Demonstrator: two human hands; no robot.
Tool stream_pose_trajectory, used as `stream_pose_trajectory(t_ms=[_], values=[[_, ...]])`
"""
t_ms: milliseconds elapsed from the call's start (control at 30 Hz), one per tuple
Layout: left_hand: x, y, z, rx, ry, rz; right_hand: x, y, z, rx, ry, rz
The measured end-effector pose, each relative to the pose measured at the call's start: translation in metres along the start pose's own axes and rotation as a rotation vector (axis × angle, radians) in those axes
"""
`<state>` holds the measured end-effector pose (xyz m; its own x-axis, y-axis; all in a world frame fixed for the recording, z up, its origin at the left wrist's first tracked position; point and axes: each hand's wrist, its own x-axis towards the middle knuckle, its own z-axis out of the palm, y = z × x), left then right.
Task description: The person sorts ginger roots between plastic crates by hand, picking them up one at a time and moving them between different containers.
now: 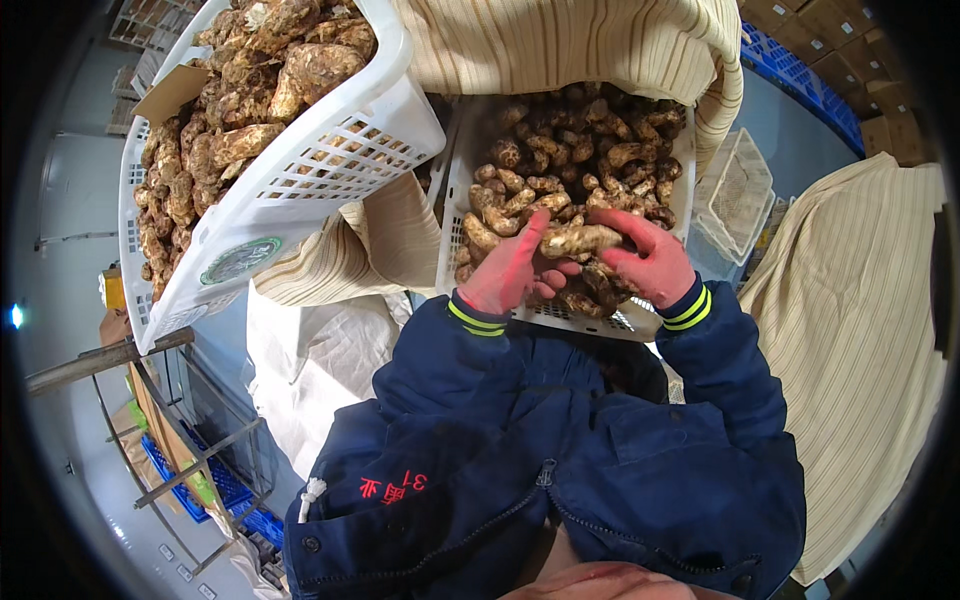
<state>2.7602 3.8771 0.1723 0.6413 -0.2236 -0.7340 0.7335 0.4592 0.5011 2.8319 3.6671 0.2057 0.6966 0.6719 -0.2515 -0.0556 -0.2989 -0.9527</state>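
In front of me a white plastic basket (pixel 449 215) holds many knobbly brown-and-cream mushrooms (pixel 612 155). My right hand (pixel 652 262), in a reddish-pink glove, has its thumb and fingers closed on one end of a long pale mushroom (pixel 580 240) above the pile. Facing it is my left hand (pixel 508 270), in the same kind of glove, with its thumb raised and its fingers apart. It is close to the mushroom's left end; whether it touches is unclear. Darker mushrooms (pixel 590 292) lie below, along the basket's near side.
A larger white basket (pixel 325 165), heaped with mushrooms, stands tilted in view at the upper left. Striped cloth (pixel 560 45) drapes behind my basket, and another striped cover (pixel 850 350) hangs at right. Beyond are a clear crate (pixel 735 195), cardboard boxes (pixel 825 35) and a metal rack (pixel 205 455).
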Motion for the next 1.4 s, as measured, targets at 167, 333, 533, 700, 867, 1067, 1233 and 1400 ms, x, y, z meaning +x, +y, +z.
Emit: stream_pose_trajectory(t_ms=[167,333,533,700,867,1067,1233,1400], values=[[0.004,-0.006,-0.01,-0.006,-0.135,-0.021,0.004,0.005,0.003,0.47,0.144,0.227],[0.002,-0.005,-0.034,-0.002,-0.074,0.414,0.039,0.04,-0.015,0.766,0.246,0.051],[-0.028,0.003,-0.058,0.431,0.361,0.708,0.045,0.057,-0.061,-0.027,0.403,-0.037],[-0.015,-0.003,-0.051,1.345,0.553,0.976,0.002,0.056,-0.023,-0.884,0.012,-0.164],[0.014,-0.013,-0.033,1.646,0.534,0.955,0.022,0.06,-0.026,-1.028,0.199,-0.34],[0.045,0.005,-0.015,1.714,0.603,1.095,0.003,0.035,-0.016,-0.832,0.251,-0.343],[0.052,0.024,0.021,1.667,0.456,1.18,0.001,0.06,0.036,-1.121,-0.102,-0.183],[0.083,0.018,0.039,1.956,0.268,1.133,0.004,0.065,0.037,-1.144,-0.146,-0.197]])
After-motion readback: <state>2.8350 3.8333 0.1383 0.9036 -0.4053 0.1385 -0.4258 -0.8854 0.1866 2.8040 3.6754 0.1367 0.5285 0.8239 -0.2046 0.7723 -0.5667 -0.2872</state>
